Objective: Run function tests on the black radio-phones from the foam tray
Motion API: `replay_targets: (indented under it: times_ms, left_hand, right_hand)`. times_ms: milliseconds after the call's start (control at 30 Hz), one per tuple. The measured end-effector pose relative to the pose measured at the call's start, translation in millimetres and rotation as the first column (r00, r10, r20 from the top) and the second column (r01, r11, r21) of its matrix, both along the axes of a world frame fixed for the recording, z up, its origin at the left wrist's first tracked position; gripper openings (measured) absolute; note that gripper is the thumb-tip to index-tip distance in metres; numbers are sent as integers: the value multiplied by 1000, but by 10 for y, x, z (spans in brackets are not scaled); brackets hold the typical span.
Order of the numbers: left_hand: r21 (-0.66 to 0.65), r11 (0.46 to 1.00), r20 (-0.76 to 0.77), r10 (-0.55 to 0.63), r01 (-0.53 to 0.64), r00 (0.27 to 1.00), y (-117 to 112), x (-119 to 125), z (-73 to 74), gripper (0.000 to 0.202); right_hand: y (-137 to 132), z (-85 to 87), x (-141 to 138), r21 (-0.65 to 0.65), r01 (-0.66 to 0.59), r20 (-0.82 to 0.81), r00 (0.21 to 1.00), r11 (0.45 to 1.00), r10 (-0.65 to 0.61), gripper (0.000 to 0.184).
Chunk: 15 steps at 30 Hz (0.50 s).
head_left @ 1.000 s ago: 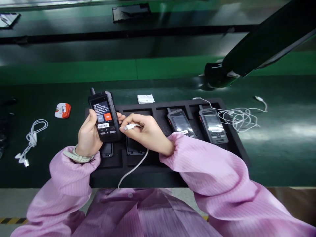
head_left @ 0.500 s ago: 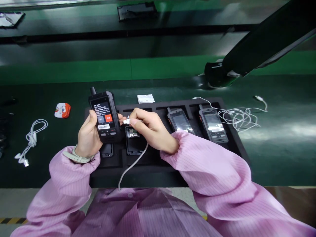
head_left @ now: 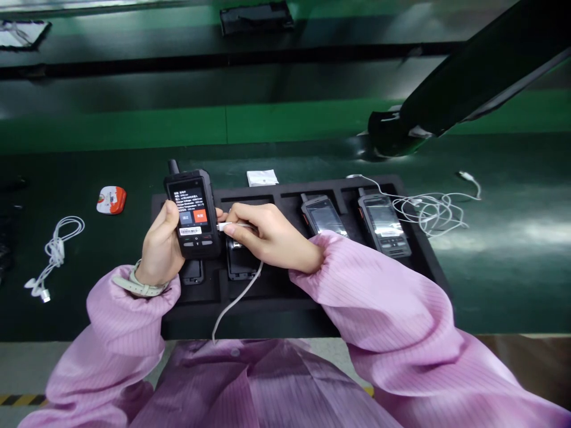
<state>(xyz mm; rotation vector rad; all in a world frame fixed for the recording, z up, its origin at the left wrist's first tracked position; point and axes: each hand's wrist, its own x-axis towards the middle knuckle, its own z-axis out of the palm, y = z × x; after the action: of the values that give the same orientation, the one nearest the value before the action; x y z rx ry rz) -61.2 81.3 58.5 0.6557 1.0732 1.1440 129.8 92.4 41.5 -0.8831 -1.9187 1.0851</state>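
My left hand [head_left: 161,244] is wrapped round a black handheld radio phone [head_left: 193,211] with a stub antenna, held upright above the foam tray [head_left: 285,300]. Its lit screen shows white text and a grey and a red button. In my right hand [head_left: 263,235] a white USB cable plug [head_left: 222,227] is pinched against the phone's right side; whether it is fully seated I cannot tell. The white cable [head_left: 236,300] hangs down toward my lap. Below my hands, a phone with an open back [head_left: 241,264] and another dark phone [head_left: 193,271] lie in the tray, partly covered.
Two more radio phones [head_left: 325,215] [head_left: 384,223] rest in the tray's right compartments. A coiled white cable [head_left: 430,214] lies at right, another cable [head_left: 56,252] at left. Nearby are a red-and-white packet [head_left: 111,200] and a white packet [head_left: 262,178]. A dark post [head_left: 446,89] slants in at upper right.
The white plug has moved left and slightly down, from just beside the phone to against its side. The phone has shifted slightly right and down.
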Motion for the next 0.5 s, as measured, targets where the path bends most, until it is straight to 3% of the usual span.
replay_targets:
  times_ms: [400, 500]
  left_hand:
    - [6, 999, -11, -34, 34, 999, 10, -1, -71, 30]
    - [-5, 999, -9, -47, 47, 999, 0, -11, -82, 30]
  right_hand:
    - [15, 0, -56, -294, -39, -11, 999, 955, 37, 31]
    - [17, 41, -22, -287, -46, 34, 998, 957, 58, 31]
